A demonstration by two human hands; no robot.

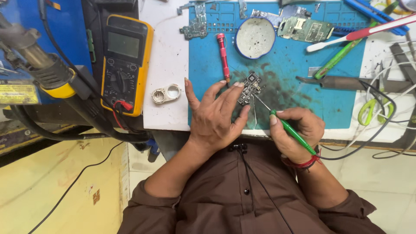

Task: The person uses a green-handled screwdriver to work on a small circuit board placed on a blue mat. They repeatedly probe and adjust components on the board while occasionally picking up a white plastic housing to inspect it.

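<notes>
2 bare hands at work over a small dark circuit board [250, 88] lying flat on a blue silicone work mat [294, 69], on a sooty dark patch near the mat's front edge. Left hand [215, 113] spread almost fully open, palm down, fingertips [237, 85] pressed on the board's left edge, nothing gripped. Right hand [299, 130] curled closed around a slim green-handled probe tool [293, 132], held like a pen, its thin metal tip reaching up-left to touch the board's lower right corner. Board therefore between the hands: just ahead of the left fingertips, up-left of the right knuckles. Likely risks, as a judgement only: a slip of the fine tip across the board, scratching tracks or knocking off tiny parts, should pressure go sideways; the board skating on the mat if the left fingertips ease off. Just beside the left fingers, a red slender metal screwdriver [223, 56] lying lengthwise, close enough to be nudged. Further off, a round blue-rimmed tin dish [255, 38] and, well to the left, a yellow-cased digital multimeter [125, 60].
</notes>
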